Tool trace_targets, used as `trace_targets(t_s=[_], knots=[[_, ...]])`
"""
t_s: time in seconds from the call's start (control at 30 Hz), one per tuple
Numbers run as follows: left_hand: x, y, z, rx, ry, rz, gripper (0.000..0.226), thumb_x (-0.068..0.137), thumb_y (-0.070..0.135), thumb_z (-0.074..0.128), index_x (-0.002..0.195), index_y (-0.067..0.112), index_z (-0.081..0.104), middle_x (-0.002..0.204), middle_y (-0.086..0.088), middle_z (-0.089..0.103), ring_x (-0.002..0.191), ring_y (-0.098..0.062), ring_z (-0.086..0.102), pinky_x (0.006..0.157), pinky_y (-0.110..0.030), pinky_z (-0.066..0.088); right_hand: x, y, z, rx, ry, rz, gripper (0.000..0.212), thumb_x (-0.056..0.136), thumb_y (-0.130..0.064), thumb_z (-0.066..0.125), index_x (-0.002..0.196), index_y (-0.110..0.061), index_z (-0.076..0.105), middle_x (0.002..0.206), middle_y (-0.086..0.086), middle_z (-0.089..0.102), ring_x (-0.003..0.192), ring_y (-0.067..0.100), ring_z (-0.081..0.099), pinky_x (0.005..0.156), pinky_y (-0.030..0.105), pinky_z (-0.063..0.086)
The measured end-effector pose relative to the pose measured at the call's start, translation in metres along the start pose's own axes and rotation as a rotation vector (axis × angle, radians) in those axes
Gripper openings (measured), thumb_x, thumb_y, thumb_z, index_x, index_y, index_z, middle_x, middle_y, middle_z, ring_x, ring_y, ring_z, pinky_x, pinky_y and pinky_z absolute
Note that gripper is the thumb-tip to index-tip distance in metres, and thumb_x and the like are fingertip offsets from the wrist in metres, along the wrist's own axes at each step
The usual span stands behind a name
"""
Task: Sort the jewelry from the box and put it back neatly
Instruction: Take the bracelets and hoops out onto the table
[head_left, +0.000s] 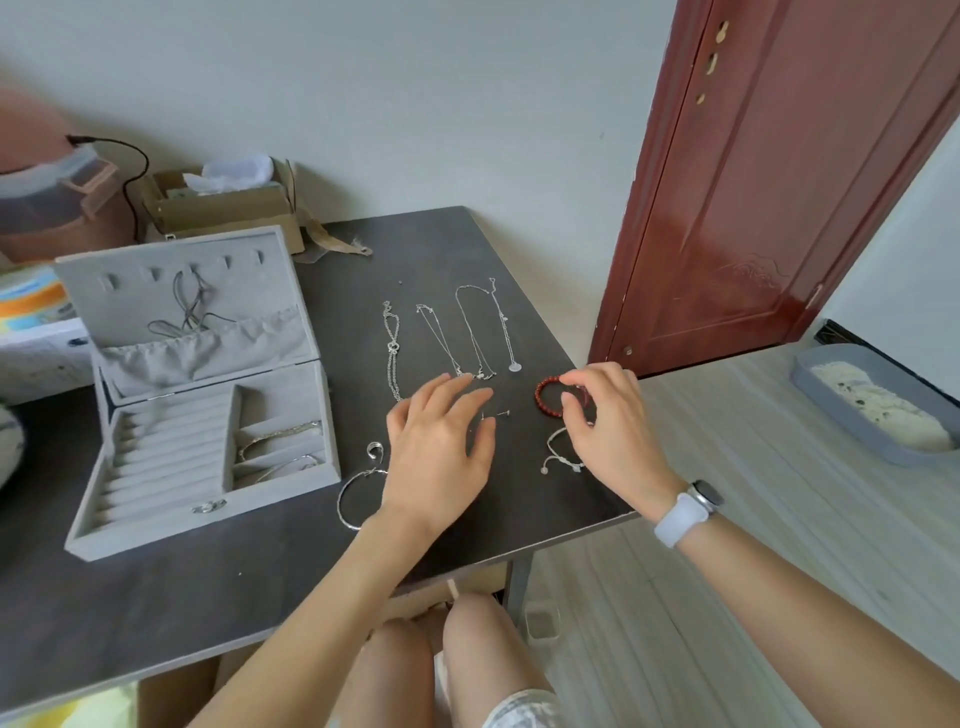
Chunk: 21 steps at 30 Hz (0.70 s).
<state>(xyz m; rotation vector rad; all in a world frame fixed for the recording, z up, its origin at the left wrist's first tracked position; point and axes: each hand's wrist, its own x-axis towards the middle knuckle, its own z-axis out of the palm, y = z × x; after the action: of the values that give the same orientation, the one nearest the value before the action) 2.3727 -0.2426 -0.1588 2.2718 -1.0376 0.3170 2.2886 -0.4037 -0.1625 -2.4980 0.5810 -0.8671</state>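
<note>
An open grey velvet jewelry box (156, 525) stands at the table's left, with cords hanging in its lid and silver bracelets (280, 447) in its right compartments. Several silver necklaces (441, 338) lie side by side on the dark table (208, 597). My right hand (608, 431) pinches a red bead bracelet (545, 397) near the table's right edge. A silver chain bracelet (556, 457) lies partly under that hand. My left hand (441, 447) hovers flat with straight fingers over small earrings (498, 414). A silver bangle (353, 499) and a ring-like piece (374, 449) lie to its left.
A cardboard box (223, 208) with white paper and a pink container (57, 197) stand at the table's back left. A red-brown door (769, 182) is at the right. On the floor lies a grey tray (872, 405). My knees show under the table's front edge.
</note>
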Motion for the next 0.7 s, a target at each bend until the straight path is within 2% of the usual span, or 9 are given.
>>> trace_targets(t_s=[0.07, 0.2, 0.3, 0.4, 0.53, 0.7], knots=[[0.001, -0.020, -0.019, 0.050, 0.073, -0.046, 0.032, 0.080, 0.025, 0.051, 0.106, 0.016, 0.067, 0.119, -0.005, 0.063, 0.119, -0.028, 0.052, 0.096, -0.048, 0.033, 0.006, -0.020, 0.010, 0.027, -0.017, -0.047, 0.023, 0.082, -0.017, 0.050, 0.098, -0.008, 0.063, 0.098, 0.011, 0.061, 0.092, 0.032, 0.054, 0.080, 0.045, 0.048], [-0.007, -0.074, -0.054, 0.130, 0.115, -0.212, 0.033, 0.081, 0.026, 0.049, 0.107, 0.015, 0.067, 0.120, -0.006, 0.062, 0.118, -0.030, 0.051, 0.099, -0.051, 0.030, 0.017, -0.065, 0.035, 0.035, -0.135, -0.161, 0.027, 0.082, -0.021, 0.047, 0.102, -0.014, 0.064, 0.102, 0.007, 0.061, 0.097, 0.030, 0.054, 0.083, 0.042, 0.042], [-0.017, -0.118, -0.076, 0.211, 0.122, -0.374, 0.027, 0.088, 0.019, 0.054, 0.113, 0.013, 0.064, 0.127, -0.008, 0.058, 0.123, -0.030, 0.045, 0.104, -0.053, 0.023, 0.029, -0.102, 0.060, 0.074, -0.253, -0.275, 0.024, 0.084, -0.019, 0.050, 0.102, -0.017, 0.066, 0.104, 0.006, 0.060, 0.104, 0.029, 0.051, 0.086, 0.042, 0.039], [-0.030, -0.150, -0.091, 0.250, 0.090, -0.557, 0.029, 0.093, 0.024, 0.047, 0.117, 0.014, 0.060, 0.129, -0.005, 0.055, 0.127, -0.029, 0.039, 0.107, -0.050, 0.016, 0.040, -0.139, 0.088, 0.066, -0.380, -0.394, 0.022, 0.089, -0.017, 0.052, 0.104, -0.019, 0.067, 0.110, 0.004, 0.057, 0.111, 0.026, 0.045, 0.089, 0.038, 0.034], [-0.042, -0.168, -0.091, 0.329, 0.072, -0.555, 0.031, 0.091, 0.030, 0.040, 0.102, 0.018, 0.066, 0.116, 0.001, 0.063, 0.114, -0.028, 0.050, 0.102, -0.048, 0.031, 0.056, -0.176, 0.120, -0.040, -0.582, -0.489, 0.024, 0.091, -0.018, 0.048, 0.105, -0.023, 0.067, 0.124, 0.002, 0.049, 0.123, 0.022, 0.034, 0.098, 0.039, 0.032], [-0.042, -0.172, -0.087, 0.328, 0.083, -0.554, 0.034, 0.092, 0.032, 0.042, 0.115, 0.018, 0.062, 0.127, 0.000, 0.057, 0.123, -0.024, 0.045, 0.107, -0.043, 0.026, 0.066, -0.198, 0.142, -0.186, -0.762, -0.638, 0.025, 0.091, -0.021, 0.048, 0.107, -0.026, 0.066, 0.133, 0.002, 0.041, 0.129, 0.019, 0.026, 0.103, 0.041, 0.025]])
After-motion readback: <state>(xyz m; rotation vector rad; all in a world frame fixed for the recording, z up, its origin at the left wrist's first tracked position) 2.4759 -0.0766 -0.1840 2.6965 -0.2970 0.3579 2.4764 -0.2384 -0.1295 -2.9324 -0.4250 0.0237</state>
